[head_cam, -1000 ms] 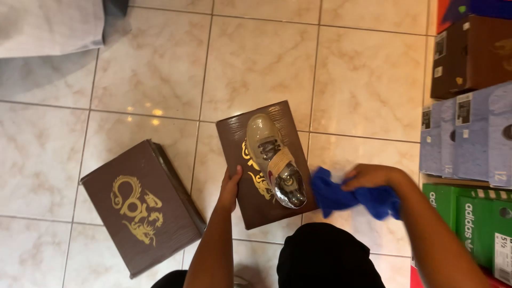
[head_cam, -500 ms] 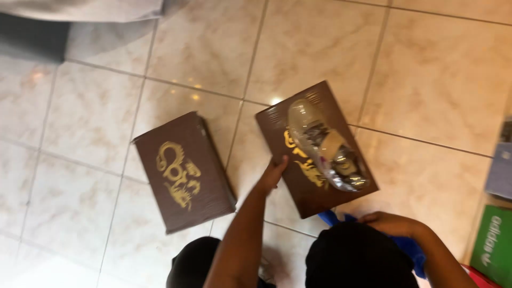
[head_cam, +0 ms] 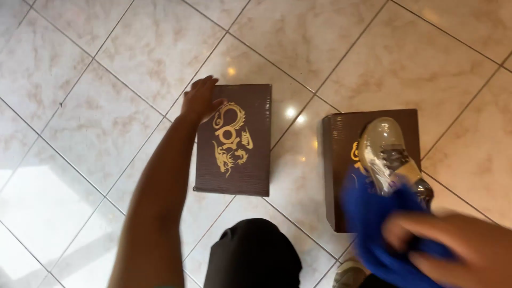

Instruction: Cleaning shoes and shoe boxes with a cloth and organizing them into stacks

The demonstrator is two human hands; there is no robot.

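Left hand (head_cam: 200,98) now flat on box lid (head_cam: 234,140)

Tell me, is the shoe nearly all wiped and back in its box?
Not yet. Done: the shoe sits sole up on one brown box. In hand: the right hand presses a blue cloth on it; the left hand touches the other brown box. Left: both boxes are closed.

Brown box (head_cam: 234,141) with gold dragon; blue cloth (head_cam: 373,224); beige marbled tiles (head_cam: 106,106).

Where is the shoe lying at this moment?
The shoe lies sole up on the right brown box, right side of the head view, just above the blue cloth held by the right hand.
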